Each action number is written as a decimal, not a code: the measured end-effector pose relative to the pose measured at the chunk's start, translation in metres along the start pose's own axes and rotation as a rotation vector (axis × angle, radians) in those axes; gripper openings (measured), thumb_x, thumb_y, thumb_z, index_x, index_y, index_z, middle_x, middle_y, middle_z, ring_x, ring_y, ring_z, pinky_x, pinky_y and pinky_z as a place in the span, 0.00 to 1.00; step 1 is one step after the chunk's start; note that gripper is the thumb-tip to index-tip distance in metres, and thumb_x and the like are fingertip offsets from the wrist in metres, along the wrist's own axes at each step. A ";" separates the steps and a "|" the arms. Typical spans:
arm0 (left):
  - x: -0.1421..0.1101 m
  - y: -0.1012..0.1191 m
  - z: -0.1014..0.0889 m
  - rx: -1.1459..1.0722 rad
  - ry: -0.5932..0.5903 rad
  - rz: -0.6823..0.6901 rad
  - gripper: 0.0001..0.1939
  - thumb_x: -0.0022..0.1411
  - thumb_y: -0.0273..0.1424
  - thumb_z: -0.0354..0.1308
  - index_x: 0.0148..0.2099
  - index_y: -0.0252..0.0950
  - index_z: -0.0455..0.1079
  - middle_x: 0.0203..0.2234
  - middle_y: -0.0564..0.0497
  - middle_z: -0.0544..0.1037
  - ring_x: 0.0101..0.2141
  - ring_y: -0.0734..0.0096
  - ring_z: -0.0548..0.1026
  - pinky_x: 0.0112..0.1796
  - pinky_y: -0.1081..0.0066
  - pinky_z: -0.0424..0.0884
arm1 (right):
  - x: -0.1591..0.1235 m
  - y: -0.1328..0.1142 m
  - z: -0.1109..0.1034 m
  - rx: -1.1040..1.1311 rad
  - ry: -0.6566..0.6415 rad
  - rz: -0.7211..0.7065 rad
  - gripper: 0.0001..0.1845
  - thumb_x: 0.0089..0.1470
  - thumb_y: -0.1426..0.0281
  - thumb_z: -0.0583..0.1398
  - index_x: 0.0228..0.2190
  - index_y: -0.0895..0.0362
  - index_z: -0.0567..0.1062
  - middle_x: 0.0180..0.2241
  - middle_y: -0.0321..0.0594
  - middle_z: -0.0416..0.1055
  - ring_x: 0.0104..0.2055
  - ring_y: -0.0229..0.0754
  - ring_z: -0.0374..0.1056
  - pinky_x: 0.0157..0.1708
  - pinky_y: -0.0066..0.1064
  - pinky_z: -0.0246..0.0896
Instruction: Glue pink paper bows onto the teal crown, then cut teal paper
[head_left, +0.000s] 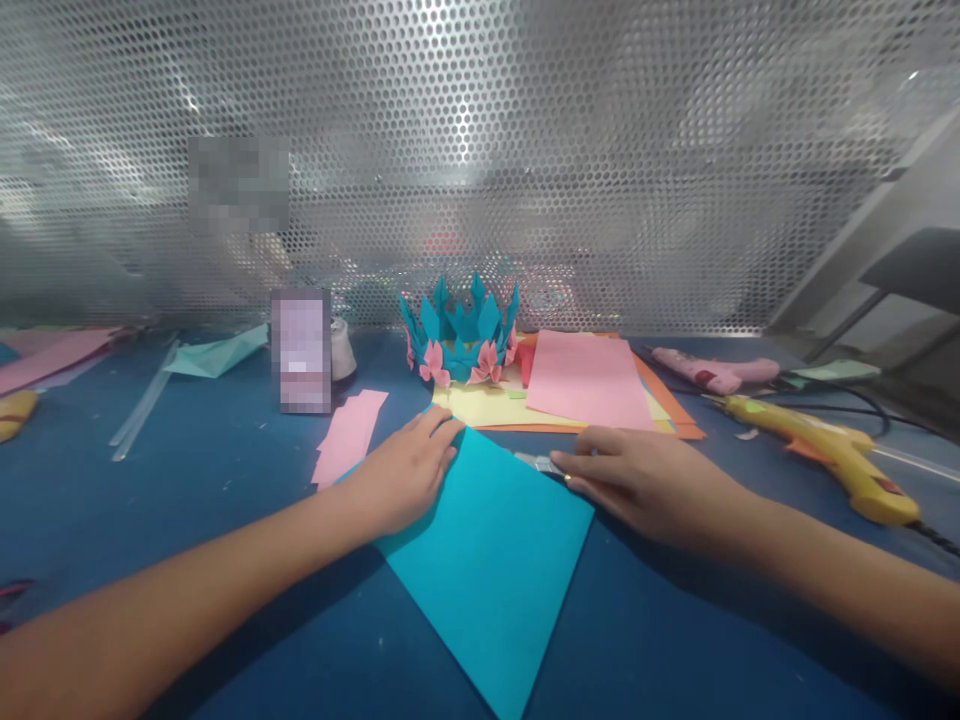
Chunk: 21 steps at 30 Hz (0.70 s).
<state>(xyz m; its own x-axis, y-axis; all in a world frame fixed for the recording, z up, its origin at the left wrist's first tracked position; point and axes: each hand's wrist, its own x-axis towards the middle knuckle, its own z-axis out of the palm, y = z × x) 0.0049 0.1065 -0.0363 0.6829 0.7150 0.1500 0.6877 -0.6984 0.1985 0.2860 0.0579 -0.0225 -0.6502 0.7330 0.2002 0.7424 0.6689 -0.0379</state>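
A square sheet of bright blue paper (pixel 495 560) lies cornerwise on the blue table in front of me. My left hand (pixel 412 470) rests on the paper's upper left side, palm down with fingers laid flat. At the upper right edge, my right hand (pixel 630 475) has its thumb and fingers closed around a slim grey-and-black tool (pixel 534 461), possibly a craft knife. My fingers hide most of that tool, and its front end lies by the paper's edge. Beyond the sheet stands a blue paper crown (pixel 461 330) with pink paper flowers.
Pink paper (pixel 589 380) tops a stack of coloured sheets. A yellow glue gun (pixel 825 445) and a pink one (pixel 712 370) lie right. Left are pink strips (pixel 351 435), a phone (pixel 301 350), a white spool (pixel 342 350) and glue sticks (pixel 146 400). Perforated metal (pixel 450 150) borders the back.
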 end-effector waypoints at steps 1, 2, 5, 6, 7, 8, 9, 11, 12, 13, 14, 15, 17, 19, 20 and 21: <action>0.000 0.000 0.000 0.004 -0.004 -0.003 0.18 0.68 0.30 0.36 0.56 0.34 0.58 0.51 0.41 0.66 0.50 0.59 0.67 0.51 0.57 0.63 | 0.000 -0.001 0.000 0.004 0.004 0.009 0.18 0.63 0.67 0.48 0.45 0.56 0.75 0.33 0.44 0.71 0.30 0.40 0.67 0.28 0.32 0.58; 0.000 0.001 0.000 0.008 -0.005 -0.005 0.18 0.69 0.31 0.36 0.56 0.34 0.58 0.51 0.41 0.66 0.51 0.59 0.67 0.52 0.58 0.63 | 0.000 -0.002 0.001 0.007 0.008 0.015 0.18 0.63 0.68 0.48 0.45 0.57 0.75 0.33 0.44 0.71 0.31 0.40 0.68 0.29 0.32 0.58; -0.001 0.004 -0.002 0.020 -0.004 -0.023 0.18 0.69 0.36 0.39 0.55 0.34 0.59 0.52 0.41 0.66 0.52 0.57 0.66 0.53 0.57 0.61 | -0.001 -0.003 0.003 0.008 0.024 0.025 0.18 0.62 0.68 0.49 0.45 0.57 0.75 0.34 0.45 0.71 0.31 0.41 0.68 0.30 0.32 0.59; 0.000 0.005 -0.002 0.019 -0.006 -0.031 0.19 0.68 0.37 0.40 0.55 0.34 0.59 0.52 0.41 0.66 0.52 0.57 0.65 0.53 0.57 0.61 | -0.001 -0.003 0.004 0.003 0.030 0.022 0.18 0.62 0.68 0.49 0.45 0.57 0.75 0.34 0.45 0.71 0.31 0.40 0.68 0.30 0.32 0.59; 0.000 0.006 -0.003 0.018 -0.010 -0.037 0.19 0.68 0.38 0.41 0.55 0.33 0.59 0.53 0.41 0.66 0.53 0.56 0.65 0.53 0.57 0.61 | 0.000 -0.003 0.004 -0.004 0.034 0.016 0.18 0.63 0.68 0.49 0.46 0.57 0.75 0.34 0.45 0.71 0.31 0.40 0.68 0.30 0.32 0.60; 0.000 0.007 -0.003 0.017 -0.012 -0.041 0.20 0.68 0.39 0.42 0.55 0.33 0.59 0.53 0.41 0.65 0.53 0.56 0.65 0.53 0.56 0.62 | 0.001 -0.003 0.005 -0.008 0.039 0.006 0.18 0.63 0.68 0.48 0.46 0.57 0.75 0.34 0.45 0.71 0.32 0.40 0.68 0.30 0.31 0.60; 0.000 0.007 -0.003 0.017 -0.013 -0.041 0.20 0.67 0.39 0.42 0.56 0.33 0.59 0.53 0.40 0.65 0.53 0.55 0.65 0.53 0.56 0.61 | 0.001 -0.003 0.005 -0.009 0.045 -0.004 0.18 0.63 0.67 0.48 0.45 0.57 0.75 0.34 0.45 0.71 0.32 0.40 0.68 0.30 0.31 0.60; 0.000 0.008 -0.003 0.021 -0.006 -0.034 0.21 0.67 0.40 0.42 0.56 0.34 0.58 0.54 0.41 0.65 0.53 0.55 0.65 0.54 0.55 0.61 | 0.004 -0.004 0.006 -0.006 0.059 -0.017 0.18 0.63 0.67 0.49 0.44 0.57 0.75 0.34 0.45 0.72 0.32 0.40 0.69 0.30 0.31 0.61; 0.000 0.008 -0.003 0.023 -0.004 -0.030 0.21 0.67 0.40 0.41 0.56 0.35 0.58 0.54 0.41 0.65 0.53 0.55 0.65 0.54 0.55 0.61 | 0.005 -0.004 0.006 -0.001 0.066 -0.020 0.18 0.63 0.67 0.49 0.44 0.57 0.76 0.34 0.45 0.72 0.32 0.40 0.69 0.31 0.31 0.62; 0.000 0.007 -0.003 0.026 -0.004 -0.027 0.21 0.67 0.40 0.41 0.56 0.35 0.58 0.54 0.41 0.65 0.53 0.55 0.65 0.53 0.55 0.61 | 0.006 -0.005 0.007 0.004 0.072 -0.019 0.18 0.63 0.67 0.49 0.44 0.57 0.76 0.34 0.46 0.72 0.32 0.40 0.69 0.31 0.31 0.62; 0.000 0.007 -0.002 0.030 -0.006 -0.026 0.21 0.67 0.40 0.41 0.56 0.35 0.58 0.53 0.41 0.65 0.53 0.55 0.65 0.53 0.55 0.61 | 0.007 -0.005 0.007 0.005 0.076 -0.017 0.18 0.63 0.67 0.49 0.44 0.57 0.76 0.34 0.46 0.72 0.32 0.40 0.69 0.31 0.31 0.62; 0.000 0.007 -0.002 0.034 -0.008 -0.024 0.21 0.67 0.40 0.41 0.56 0.34 0.58 0.53 0.40 0.65 0.53 0.55 0.64 0.53 0.55 0.61 | 0.008 -0.006 0.007 0.003 0.077 -0.013 0.18 0.63 0.67 0.49 0.44 0.57 0.76 0.34 0.46 0.72 0.32 0.40 0.69 0.31 0.32 0.62; 0.000 0.007 -0.001 0.039 -0.007 -0.025 0.21 0.67 0.40 0.41 0.56 0.33 0.58 0.54 0.40 0.65 0.53 0.54 0.64 0.54 0.55 0.61 | 0.011 -0.008 0.007 -0.008 0.074 -0.008 0.18 0.63 0.67 0.48 0.44 0.57 0.76 0.33 0.46 0.72 0.32 0.41 0.69 0.31 0.32 0.62; 0.000 0.007 0.001 0.033 0.006 -0.024 0.22 0.67 0.41 0.41 0.57 0.34 0.59 0.53 0.40 0.65 0.53 0.54 0.64 0.53 0.54 0.61 | 0.014 -0.010 0.007 -0.026 0.081 -0.004 0.18 0.63 0.68 0.48 0.42 0.58 0.76 0.33 0.45 0.72 0.31 0.40 0.69 0.30 0.31 0.61; 0.000 0.007 0.001 0.028 0.012 -0.024 0.22 0.67 0.41 0.41 0.57 0.34 0.59 0.53 0.40 0.65 0.53 0.54 0.64 0.53 0.54 0.62 | 0.015 -0.011 0.007 -0.035 0.088 -0.004 0.18 0.63 0.68 0.48 0.42 0.58 0.77 0.32 0.45 0.72 0.31 0.40 0.69 0.29 0.30 0.61; 0.000 0.007 0.002 0.024 0.017 -0.023 0.22 0.67 0.41 0.41 0.56 0.35 0.59 0.53 0.40 0.65 0.53 0.53 0.64 0.53 0.53 0.62 | 0.016 -0.011 0.007 -0.046 0.095 -0.004 0.18 0.63 0.68 0.49 0.41 0.58 0.77 0.32 0.45 0.72 0.30 0.39 0.69 0.29 0.30 0.60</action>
<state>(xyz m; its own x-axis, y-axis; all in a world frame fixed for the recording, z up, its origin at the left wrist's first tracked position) 0.0096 0.1015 -0.0369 0.6623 0.7314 0.1624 0.7093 -0.6819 0.1786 0.2658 0.0633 -0.0260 -0.6361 0.7140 0.2925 0.7481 0.6635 0.0073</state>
